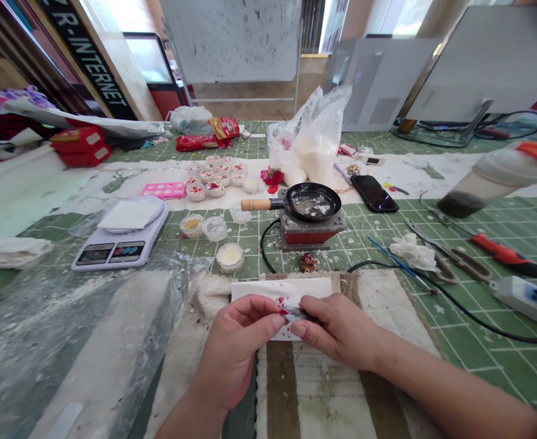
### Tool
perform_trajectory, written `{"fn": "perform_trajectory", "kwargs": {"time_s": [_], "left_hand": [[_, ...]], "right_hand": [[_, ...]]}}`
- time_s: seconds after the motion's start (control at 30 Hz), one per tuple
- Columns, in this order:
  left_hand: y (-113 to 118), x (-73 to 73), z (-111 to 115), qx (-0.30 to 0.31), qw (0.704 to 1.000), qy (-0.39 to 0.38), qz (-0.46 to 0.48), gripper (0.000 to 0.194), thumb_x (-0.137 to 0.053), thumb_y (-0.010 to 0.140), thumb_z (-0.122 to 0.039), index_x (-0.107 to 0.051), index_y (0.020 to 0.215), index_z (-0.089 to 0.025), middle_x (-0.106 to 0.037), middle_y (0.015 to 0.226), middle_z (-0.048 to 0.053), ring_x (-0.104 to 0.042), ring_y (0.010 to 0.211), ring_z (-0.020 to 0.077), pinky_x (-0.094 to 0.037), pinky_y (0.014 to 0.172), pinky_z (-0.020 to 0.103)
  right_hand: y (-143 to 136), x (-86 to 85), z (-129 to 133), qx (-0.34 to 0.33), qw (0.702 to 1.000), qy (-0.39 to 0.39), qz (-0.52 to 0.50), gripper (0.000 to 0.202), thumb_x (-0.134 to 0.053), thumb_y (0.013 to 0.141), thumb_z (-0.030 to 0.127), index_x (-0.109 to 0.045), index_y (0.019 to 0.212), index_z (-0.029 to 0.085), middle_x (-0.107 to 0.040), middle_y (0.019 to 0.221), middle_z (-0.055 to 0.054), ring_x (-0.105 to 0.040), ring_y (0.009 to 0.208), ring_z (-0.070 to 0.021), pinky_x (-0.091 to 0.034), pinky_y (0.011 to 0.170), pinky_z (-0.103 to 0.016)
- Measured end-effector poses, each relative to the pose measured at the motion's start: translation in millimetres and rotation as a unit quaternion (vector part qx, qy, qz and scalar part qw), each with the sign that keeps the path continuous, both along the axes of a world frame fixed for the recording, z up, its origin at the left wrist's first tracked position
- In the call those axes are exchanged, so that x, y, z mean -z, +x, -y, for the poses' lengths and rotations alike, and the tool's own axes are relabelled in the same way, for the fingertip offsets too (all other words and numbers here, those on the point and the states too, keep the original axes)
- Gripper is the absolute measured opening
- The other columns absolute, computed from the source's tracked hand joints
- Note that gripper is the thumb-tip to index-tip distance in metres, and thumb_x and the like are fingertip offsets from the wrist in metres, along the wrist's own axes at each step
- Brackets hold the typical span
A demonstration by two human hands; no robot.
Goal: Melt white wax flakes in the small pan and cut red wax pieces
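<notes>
My left hand [245, 332] pinches a small red petal [283, 312] between thumb and fingertips. Facing it, my right hand [330, 323] is closed on a small shiny grey tool [295, 314], mostly hidden by the fingers, so its kind is unclear. The tool's exposed end meets the petal. Both hands are over a white sheet of paper [254, 288] with red petal bits scattered on it. Under the paper lies a striped cloth [314, 390]. Just beyond the paper sits a small heap of dried flowers [309, 263].
A small black pan [314, 202] rests on a red hot plate [307, 235], its cord [455, 314] running right. Left are a scale [122, 235], cups of wax-like material [230, 257] and a pink mold [164, 189]. Right are a phone [373, 193], scissors [460, 259] and a screwdriver [506, 253].
</notes>
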State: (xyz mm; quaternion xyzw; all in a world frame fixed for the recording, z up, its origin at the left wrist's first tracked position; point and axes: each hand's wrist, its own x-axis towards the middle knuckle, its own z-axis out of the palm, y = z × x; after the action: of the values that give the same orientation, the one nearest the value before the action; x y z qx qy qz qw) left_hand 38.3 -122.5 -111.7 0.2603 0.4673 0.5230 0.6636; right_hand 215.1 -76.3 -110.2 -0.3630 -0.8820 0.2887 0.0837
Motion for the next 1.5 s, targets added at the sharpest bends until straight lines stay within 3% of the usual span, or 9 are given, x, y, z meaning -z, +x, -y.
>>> {"fn": "perform_trajectory", "kwargs": {"time_s": [0.23,0.37,0.57,0.73,0.87,1.07,1.2,1.33,1.5], "left_hand": [[0.2,0.4,-0.5,0.016,1.0,-0.006,0.007,0.011,-0.072,0.063,-0.016,-0.064,0.07,-0.016,-0.065,0.068,-0.002,-0.055,0.064,0.0071,-0.042,0.063,0.018],[-0.7,4.6,-2.4,-0.012,0.995,0.031,-0.095,0.009,-0.069,0.066,-0.019,-0.063,0.073,-0.017,-0.063,0.072,-0.002,-0.054,0.067,0.0086,-0.042,0.065,0.02],[-5.0,11.2,-4.0,-0.101,0.906,0.159,-0.378,0.002,-0.061,0.072,-0.022,-0.062,0.074,-0.02,-0.062,0.083,-0.001,-0.055,0.082,0.0132,-0.04,0.078,0.025],[-3.4,10.4,-5.3,-0.151,0.867,0.124,-0.458,0.011,-0.061,0.07,-0.027,-0.064,0.079,-0.021,-0.063,0.078,0.0,-0.057,0.076,0.0155,-0.042,0.075,0.028],[-3.0,2.6,-4.9,-0.12,0.829,0.12,-0.533,0.013,-0.058,0.072,-0.027,-0.066,0.081,-0.022,-0.063,0.078,-0.001,-0.056,0.073,0.0154,-0.041,0.074,0.029],[-8.4,-20.2,7.8,-0.01,0.847,0.113,-0.519,0.013,-0.056,0.074,-0.029,-0.067,0.079,-0.024,-0.066,0.076,-0.002,-0.057,0.072,0.0153,-0.042,0.069,0.027],[-14.6,-42.6,6.9,-0.04,0.8,0.116,-0.587,0.011,-0.058,0.072,-0.029,-0.067,0.074,-0.023,-0.067,0.073,-0.002,-0.058,0.073,0.0164,-0.041,0.072,0.028],[-17.4,-55.9,-23.2,-0.007,0.766,0.113,-0.632,0.014,-0.053,0.075,-0.027,-0.065,0.076,-0.021,-0.067,0.074,0.0,-0.058,0.07,0.0162,-0.04,0.066,0.028],[-8.7,-46.5,-69.8,0.057,0.767,0.104,-0.63,0.012,-0.054,0.07,-0.015,-0.066,0.071,-0.017,-0.067,0.072,0.004,-0.059,0.07,0.0179,-0.041,0.063,0.029]], "right_hand": [[-0.3,1.2,0.1,-0.008,0.999,0.031,0.006,0.042,-0.026,0.091,0.048,-0.049,0.073,0.017,-0.05,0.056,0.001,-0.038,0.049,-0.0084,-0.019,0.047,-0.022],[1.0,-2.7,-2.3,0.013,0.997,0.07,0.033,0.042,-0.027,0.091,0.048,-0.05,0.071,0.018,-0.054,0.055,0.001,-0.042,0.047,-0.009,-0.018,0.046,-0.023],[5.3,-2.8,-11.0,0.085,0.969,0.203,0.108,0.039,-0.043,0.083,0.055,-0.054,0.073,0.019,-0.063,0.061,-0.001,-0.055,0.053,-0.0146,-0.017,0.048,-0.025],[9.0,-6.3,-13.7,0.011,0.954,0.272,0.122,0.017,-0.044,0.088,0.031,-0.059,0.086,0.023,-0.063,0.074,0.001,-0.057,0.065,-0.0144,-0.023,0.052,-0.026],[13.5,-10.4,-13.0,0.012,0.949,0.284,0.134,0.015,-0.047,0.086,0.024,-0.061,0.091,0.025,-0.062,0.08,0.0,-0.056,0.068,-0.0143,-0.025,0.052,-0.026],[16.8,-20.3,-7.5,0.013,0.974,0.201,0.1,0.015,-0.047,0.086,0.028,-0.062,0.086,0.024,-0.061,0.084,0.0,-0.057,0.071,-0.0132,-0.031,0.057,-0.024],[23.9,-31.8,-5.2,0.124,0.983,0.124,0.062,0.016,-0.049,0.084,0.035,-0.059,0.089,0.023,-0.063,0.079,0.0,-0.057,0.068,-0.0133,-0.033,0.057,-0.023],[40.4,-33.1,-6.3,0.211,0.968,0.075,0.109,0.024,-0.051,0.079,0.035,-0.053,0.099,0.023,-0.062,0.068,0.001,-0.055,0.062,-0.016,-0.029,0.052,-0.024],[71.0,-24.0,-0.1,0.257,0.956,0.033,0.135,0.033,-0.047,0.077,0.03,-0.047,0.109,0.022,-0.061,0.069,0.0,-0.057,0.065,-0.0175,-0.032,0.054,-0.025]]}}
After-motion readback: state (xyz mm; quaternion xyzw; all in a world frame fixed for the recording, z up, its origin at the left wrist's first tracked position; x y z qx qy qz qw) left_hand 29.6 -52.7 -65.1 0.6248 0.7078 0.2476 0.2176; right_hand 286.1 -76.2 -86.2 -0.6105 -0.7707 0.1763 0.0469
